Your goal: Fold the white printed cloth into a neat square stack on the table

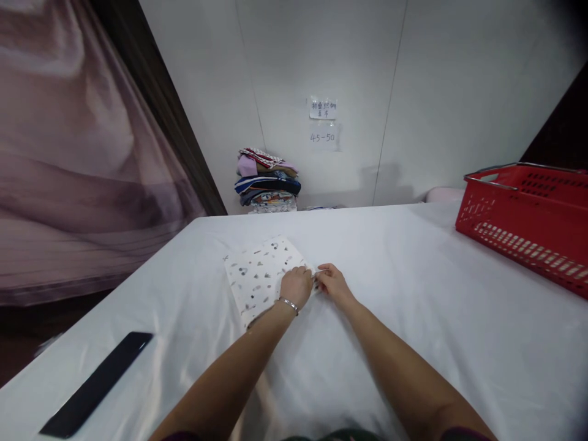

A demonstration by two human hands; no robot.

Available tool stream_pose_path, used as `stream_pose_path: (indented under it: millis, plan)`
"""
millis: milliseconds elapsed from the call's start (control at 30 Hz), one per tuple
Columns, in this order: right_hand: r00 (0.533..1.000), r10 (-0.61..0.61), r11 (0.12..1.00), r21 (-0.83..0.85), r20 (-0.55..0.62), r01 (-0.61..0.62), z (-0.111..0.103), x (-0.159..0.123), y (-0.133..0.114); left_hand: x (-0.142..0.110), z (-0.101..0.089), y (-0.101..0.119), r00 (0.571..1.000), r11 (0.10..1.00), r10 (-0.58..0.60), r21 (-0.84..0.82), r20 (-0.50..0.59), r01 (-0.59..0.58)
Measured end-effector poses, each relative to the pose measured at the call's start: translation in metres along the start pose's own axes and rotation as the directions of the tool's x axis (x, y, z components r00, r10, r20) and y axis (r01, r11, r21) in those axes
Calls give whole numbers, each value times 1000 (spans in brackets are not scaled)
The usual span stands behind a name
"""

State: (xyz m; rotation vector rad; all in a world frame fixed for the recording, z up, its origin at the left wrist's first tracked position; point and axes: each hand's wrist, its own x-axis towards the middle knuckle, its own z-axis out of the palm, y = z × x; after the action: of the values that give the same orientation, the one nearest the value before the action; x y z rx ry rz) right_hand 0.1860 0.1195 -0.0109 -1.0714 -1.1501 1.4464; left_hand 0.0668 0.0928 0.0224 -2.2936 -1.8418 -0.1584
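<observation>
One bare left hand [296, 286] curls, its fingertip hold hidden, over a flat, white, grey-patterned rectangular cloth [257, 275]; the bare right hand [334, 285] pinches the cloth's right corner.

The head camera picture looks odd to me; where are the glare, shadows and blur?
Head view: soft sheen streaks the white table cover, toward the lower left; head view: a faint shadow lies on the pale wall, left of the red basket; head view: the top right corner darkens to black; head view: small prints on the patterned cloth look soft.
</observation>
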Motion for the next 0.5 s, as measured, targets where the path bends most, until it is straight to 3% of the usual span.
stream_pose_path:
  millis: [233, 400, 500]
  plan:
    - [1000, 2, 999, 33, -3, -2, 0, 2, 1, -3, -4, 0, 1000, 995, 7, -100, 17, -5]
    - [1000, -2, 997, 77, -8, 3, 0, 4, 5, 3, -18, -18, 985, 943, -115, -297, 131, 150]
    - [1000, -9, 996, 85, -13, 10, 1, 4, 6, 9, -32, -33, 973, 933, -205, -281, 104, 226]
